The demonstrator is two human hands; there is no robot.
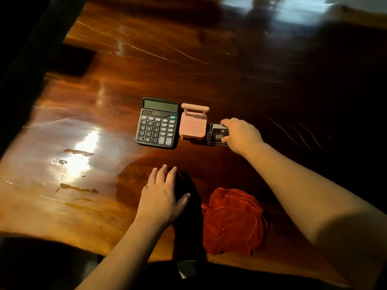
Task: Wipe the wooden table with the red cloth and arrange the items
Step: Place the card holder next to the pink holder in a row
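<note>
Near table edge, crumpled red cloth (232, 221)

1 calculator (157, 123); 1 pink stand (193, 122); 1 small box (217, 135); 1 red cloth (232, 221)

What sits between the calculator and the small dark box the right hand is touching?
In the head view, a pink chair-shaped stand sits between the calculator and the small dark box under the right hand.
</note>
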